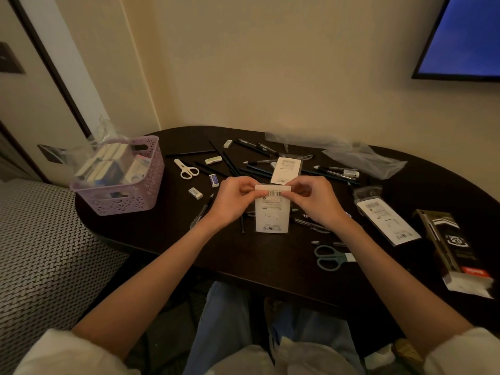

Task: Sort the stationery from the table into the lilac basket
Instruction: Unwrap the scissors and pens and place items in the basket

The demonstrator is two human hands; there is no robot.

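Observation:
A white packaged stationery item (272,215) with a barcode is held upright over the middle of the dark table (270,269). My left hand (234,199) pinches its top left corner and my right hand (315,199) pinches its top right corner. The lilac basket (127,196) stands at the table's left end, holding several small boxes and a clear bag. Pens, black pencils, erasers (213,160), white scissors (186,169) and grey-green scissors (331,257) lie scattered over the table.
A second white pack (286,170) lies just behind my hands. Another flat pack (387,220) and a black pen box (454,253) lie at the right. Clear plastic bags (362,155) sit at the back. A patterned seat (46,253) is at the left.

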